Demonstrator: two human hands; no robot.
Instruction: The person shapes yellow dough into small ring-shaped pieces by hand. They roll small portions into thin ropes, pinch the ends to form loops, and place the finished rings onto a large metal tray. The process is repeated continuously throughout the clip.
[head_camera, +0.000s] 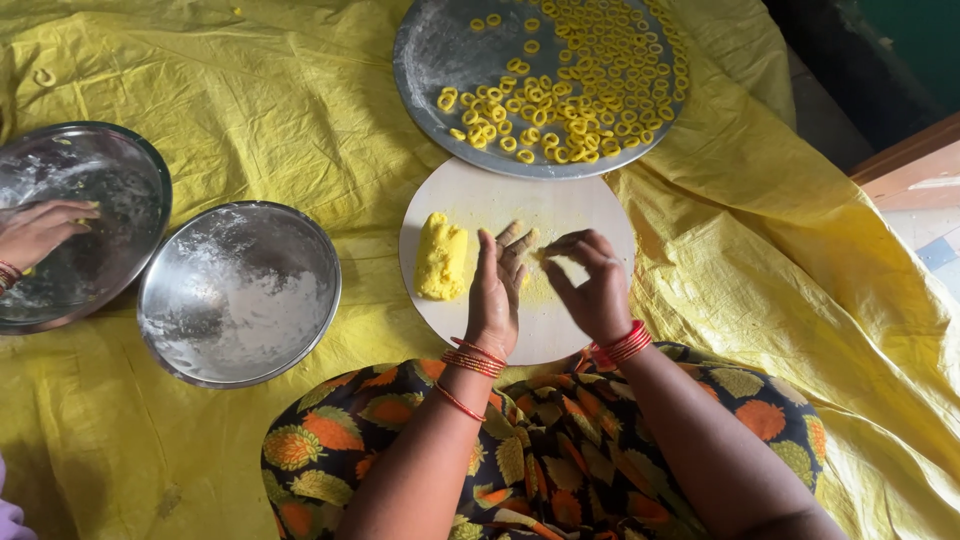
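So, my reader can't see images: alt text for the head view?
Two hands, left hand and right hand, shape yellow dough over a round board, beside a dough lump. Above, a metal tray holds dough rings.
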